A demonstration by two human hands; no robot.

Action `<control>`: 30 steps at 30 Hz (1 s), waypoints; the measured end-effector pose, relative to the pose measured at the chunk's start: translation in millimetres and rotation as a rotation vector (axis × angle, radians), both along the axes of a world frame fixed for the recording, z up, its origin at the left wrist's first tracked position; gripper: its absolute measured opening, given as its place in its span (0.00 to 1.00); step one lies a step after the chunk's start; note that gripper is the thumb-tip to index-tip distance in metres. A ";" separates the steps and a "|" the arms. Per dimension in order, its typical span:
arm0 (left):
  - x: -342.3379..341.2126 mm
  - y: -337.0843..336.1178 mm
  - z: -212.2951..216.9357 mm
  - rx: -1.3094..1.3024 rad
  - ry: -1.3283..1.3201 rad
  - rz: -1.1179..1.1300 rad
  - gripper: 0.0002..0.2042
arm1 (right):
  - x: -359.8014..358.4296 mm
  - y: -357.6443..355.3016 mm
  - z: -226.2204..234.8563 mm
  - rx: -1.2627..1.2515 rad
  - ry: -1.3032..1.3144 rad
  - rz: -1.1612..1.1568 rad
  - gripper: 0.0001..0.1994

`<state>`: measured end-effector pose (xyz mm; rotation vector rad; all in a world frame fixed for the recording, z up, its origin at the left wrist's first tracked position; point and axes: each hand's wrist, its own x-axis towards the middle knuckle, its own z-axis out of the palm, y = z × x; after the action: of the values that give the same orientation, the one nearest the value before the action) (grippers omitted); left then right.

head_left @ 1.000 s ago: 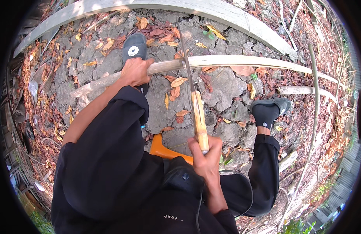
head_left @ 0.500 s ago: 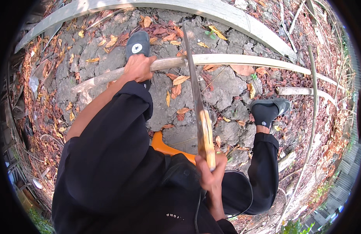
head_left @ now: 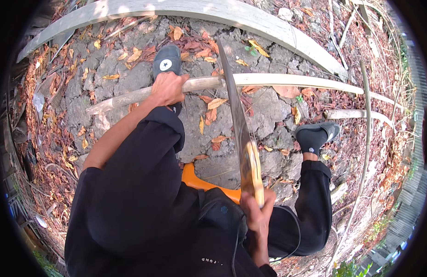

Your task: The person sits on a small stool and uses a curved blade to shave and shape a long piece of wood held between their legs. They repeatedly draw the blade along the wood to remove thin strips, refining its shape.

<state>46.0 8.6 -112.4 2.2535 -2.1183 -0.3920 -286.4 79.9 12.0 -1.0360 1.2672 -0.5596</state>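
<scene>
My right hand [head_left: 260, 210] is closed around the yellowish handle of a handsaw [head_left: 238, 115]. Its long dark blade stretches away from me and crosses a wooden pole [head_left: 296, 80] near the pole's middle. To the right of the blade the pole is pale and stripped; to the left it is greyish brown and rough. My left hand [head_left: 169, 87] wraps round the rough part, left of the blade. Just behind that hand is my left shoe [head_left: 167, 60], dark with a white round patch. Whether the teeth have cut into the wood is too fine to tell.
An orange plastic seat [head_left: 195, 179] shows beneath me. A long grey plank [head_left: 213, 10] lies across the far side. At right are a short cut branch [head_left: 345, 113], a thin upright-looking stick [head_left: 366, 111] and my right shoe [head_left: 318, 135]. Dry leaves litter the cracked soil.
My right hand and the saw appear slightly lower and farther right in the picture. The whole view has shifted a little downward. Both hands keep their hold.
</scene>
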 end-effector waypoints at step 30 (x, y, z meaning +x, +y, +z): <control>0.7 -9.4 9.1 0.063 0.048 0.060 0.18 | -33.1 10.1 17.5 -0.014 -0.021 -0.031 0.14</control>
<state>46.7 -0.8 -103.3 2.3100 -2.0386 -0.5113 -319.5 89.9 29.5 -1.0209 1.2639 -0.6024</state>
